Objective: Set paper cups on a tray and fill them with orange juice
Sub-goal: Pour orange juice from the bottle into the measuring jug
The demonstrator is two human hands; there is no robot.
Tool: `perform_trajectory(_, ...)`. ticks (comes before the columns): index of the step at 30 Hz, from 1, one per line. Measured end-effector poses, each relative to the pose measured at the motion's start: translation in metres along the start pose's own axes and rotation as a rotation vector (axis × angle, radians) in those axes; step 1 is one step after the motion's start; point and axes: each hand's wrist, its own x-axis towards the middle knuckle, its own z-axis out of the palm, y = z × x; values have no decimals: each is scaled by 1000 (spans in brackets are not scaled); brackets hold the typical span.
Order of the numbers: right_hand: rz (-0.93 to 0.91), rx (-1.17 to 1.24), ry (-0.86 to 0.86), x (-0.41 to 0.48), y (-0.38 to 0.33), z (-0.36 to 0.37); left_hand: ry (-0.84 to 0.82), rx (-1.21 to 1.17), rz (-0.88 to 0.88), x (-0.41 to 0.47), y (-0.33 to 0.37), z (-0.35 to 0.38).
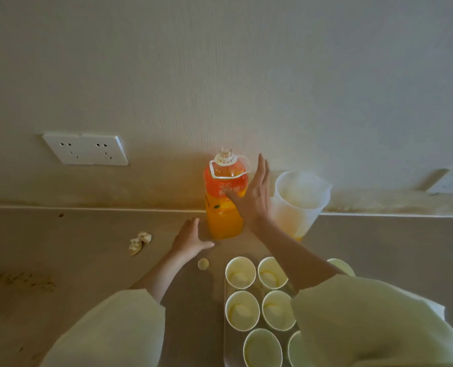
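Note:
An uncapped orange juice bottle with a white carry handle stands upright on the counter by the wall. My right hand is at the bottle's right side, fingers straight and spread, thumb touching the label. My left hand rests flat on the counter just left of the bottle's base, fingers relaxed. The bottle's cap lies on the counter near my left wrist. Several white paper cups stand upright on a tray at the lower right; my right sleeve hides part of them.
A translucent plastic pitcher stands right of the bottle against the wall. A crumpled tissue lies on the counter to the left. Wall sockets sit above the counter at left, and another socket is at far right.

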Motion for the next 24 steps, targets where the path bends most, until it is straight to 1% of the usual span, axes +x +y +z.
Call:
perform_trajectory(1, -80, -80, 92, 2, -2, -5, 5, -57, 11, 6, 7, -7)
perform_trajectory(2, -207, -188, 174, 4, -5, -11, 12, -114, 38, 11, 14, -14)
perform_trajectory(3, -373, -305, 227, 7, -10, -14, 15, -180, 78, 16, 21, -19)
perform_trajectory(5, -695, -440, 210, 15, -14, -14, -3, -305, 140, 22, 34, -24)
perform_trajectory(6, -799, -456, 170, 18, -17, -14, -15, -354, 157, 25, 40, -25)
perform_trajectory(7, -853, -452, 129, 19, -21, -15, -17, -397, 169, 27, 43, -24)
perform_trajectory(12, -916, -480, 118, 41, -29, -27, -11, -543, 185, 34, 50, -15)
perform_trajectory(14, -927, -480, 74, 48, -23, -36, 15, -604, 206, 35, 51, -14)
perform_trajectory(16, -915, -477, 54, 49, -16, -42, 42, -613, 223, 37, 56, -12)
perform_trajectory(19, -826, -423, 92, 51, -11, -50, 38, -598, 269, 36, 68, -6)
perform_trajectory(22, -818, -409, 148, 51, -1, -58, 57, -614, 293, 38, 75, 1)
perform_trajectory(24, -796, -403, 218, 51, 6, -63, 62, -601, 310, 41, 80, 4)
